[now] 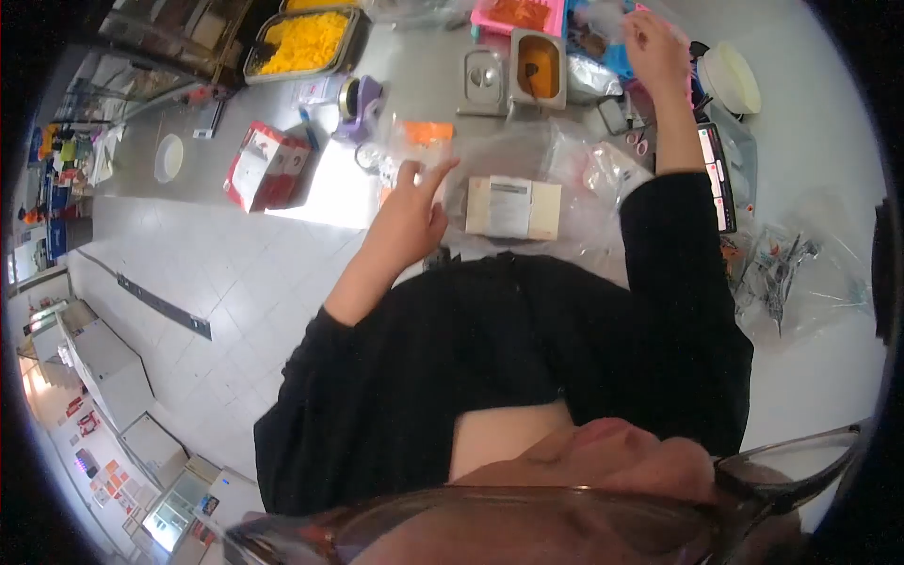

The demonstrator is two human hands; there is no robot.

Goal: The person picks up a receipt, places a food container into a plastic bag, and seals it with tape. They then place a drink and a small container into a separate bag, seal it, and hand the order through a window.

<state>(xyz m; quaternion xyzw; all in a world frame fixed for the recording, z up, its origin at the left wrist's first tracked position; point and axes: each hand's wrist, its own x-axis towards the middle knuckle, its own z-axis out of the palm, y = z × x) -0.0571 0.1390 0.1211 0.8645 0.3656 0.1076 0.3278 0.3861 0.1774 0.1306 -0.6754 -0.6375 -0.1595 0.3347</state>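
Note:
My left hand [410, 217] hovers over the near left part of the plastic-covered work area, fingers apart and holding nothing. Right of it lies a beige box with a white label [509, 208] on clear plastic sheeting. An orange packet [428, 133] lies just beyond that hand. My right hand [656, 55] reaches to the far right, over blue and pink baskets. Its fingers are closed beside crumpled clear plastic [603, 17]; what they hold is too small to make out.
Beyond the box stand a metal container with orange contents [538, 71] and a lidded one [483, 81]. A yellow-filled tray [306, 45], tape dispenser [359, 105] and red-white box [267, 168] are left. Right are pink scissors [637, 141], a tablet [713, 177] and a white tub [731, 79].

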